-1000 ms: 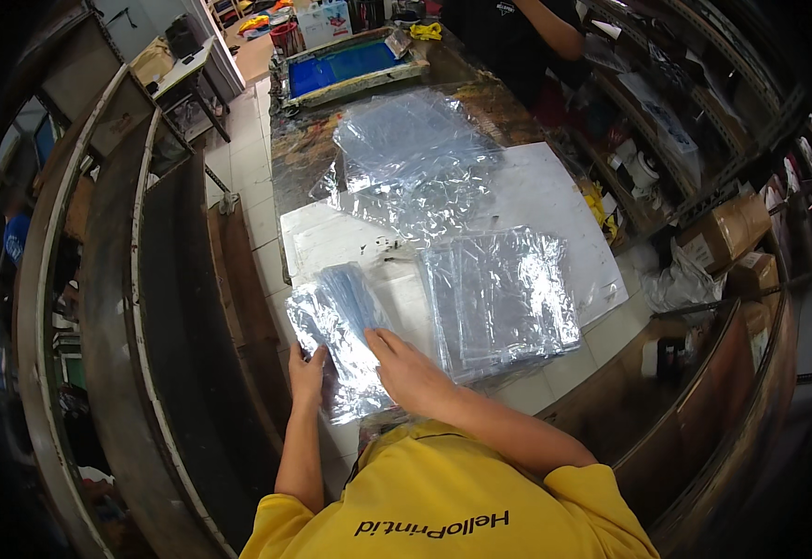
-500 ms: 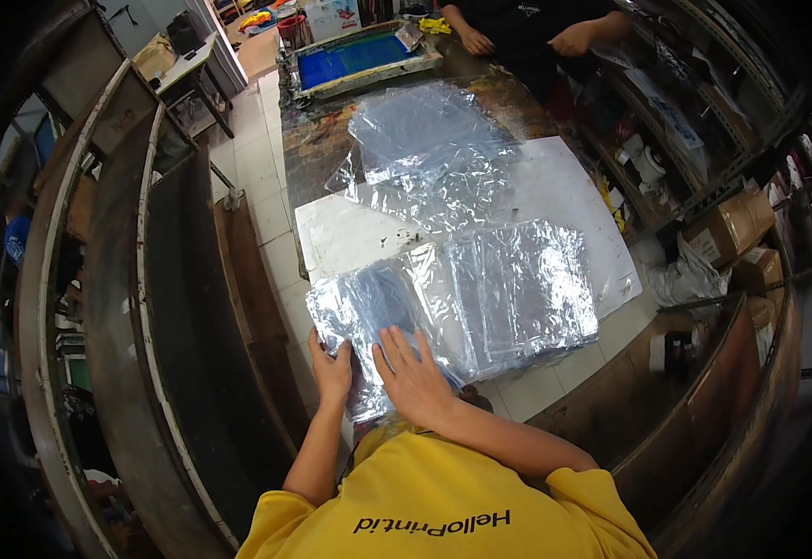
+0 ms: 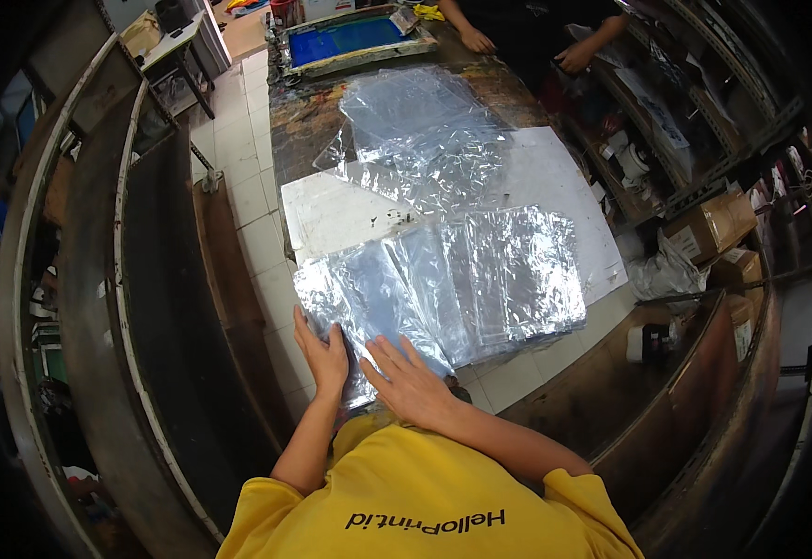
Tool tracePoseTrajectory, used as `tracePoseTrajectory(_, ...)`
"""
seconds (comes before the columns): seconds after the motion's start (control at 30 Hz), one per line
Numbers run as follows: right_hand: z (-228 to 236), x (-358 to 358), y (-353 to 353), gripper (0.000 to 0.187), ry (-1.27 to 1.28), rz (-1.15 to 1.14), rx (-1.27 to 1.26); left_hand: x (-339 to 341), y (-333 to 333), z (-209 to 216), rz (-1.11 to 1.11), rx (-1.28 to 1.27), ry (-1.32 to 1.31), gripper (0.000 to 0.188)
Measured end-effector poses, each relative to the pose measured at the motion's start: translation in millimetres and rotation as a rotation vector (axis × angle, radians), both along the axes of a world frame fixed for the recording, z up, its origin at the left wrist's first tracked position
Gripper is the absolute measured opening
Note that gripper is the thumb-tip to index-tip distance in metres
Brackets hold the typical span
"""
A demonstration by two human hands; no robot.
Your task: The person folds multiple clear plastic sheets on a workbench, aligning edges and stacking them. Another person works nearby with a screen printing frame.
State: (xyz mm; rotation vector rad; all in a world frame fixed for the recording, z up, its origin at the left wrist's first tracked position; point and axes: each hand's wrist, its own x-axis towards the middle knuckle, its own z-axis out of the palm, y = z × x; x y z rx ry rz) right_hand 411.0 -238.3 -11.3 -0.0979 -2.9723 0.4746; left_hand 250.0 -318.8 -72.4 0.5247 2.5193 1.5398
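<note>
A stack of clear plastic bags [image 3: 355, 289] lies at the table's near edge, shiny and slightly bluish. Along its left edge rests my left hand [image 3: 325, 356], thumb and fingers apart. Flat on the stack's near part lies my right hand [image 3: 411, 380], its fingers stretched out. A second stack of clear plastic bags [image 3: 522, 279] adjoins it on the right, and the two overlap in the middle. Farther away, loose clear plastic sheets [image 3: 415, 116] are spread in an untidy pile.
Under the plastic is a white board [image 3: 331, 219] on a stained table [image 3: 304, 140]. A framed screen with blue ink [image 3: 350, 39] sits at the far end, beside a person in dark clothes [image 3: 536, 33]. Shelves flank both sides, with cardboard boxes [image 3: 713, 228] on the right.
The top bag on the left stack now lies flatter and reaches farther over the gap toward the right stack. My right hand has slid slightly nearer me. The whole view has shifted a little.
</note>
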Motion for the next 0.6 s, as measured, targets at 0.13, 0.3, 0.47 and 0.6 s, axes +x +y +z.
tracePoseTrajectory(0.13,-3.6,-6.1,-8.9,0.050,0.024,-0.024,-0.173,7.3,-1.4,3.7,-0.072,-0.066,0.360,0.045)
tracePoseTrajectory(0.3,-4.7,-8.5,-4.9,0.030,0.208,-0.156,-0.426,10.6,-0.1,25.5,-0.330,-0.054,0.244,0.026)
tracePoseTrajectory(0.47,16.8,-6.1,2.8,0.021,0.218,-0.180,-0.780,10.2,27.4,44.8,-0.267,-0.096,-0.305,0.085)
tracePoseTrajectory(0.6,21.4,4.4,20.8,0.026,0.386,-0.457,-0.595,2.6,33.4,16.1,-0.291,-0.095,-0.231,0.091)
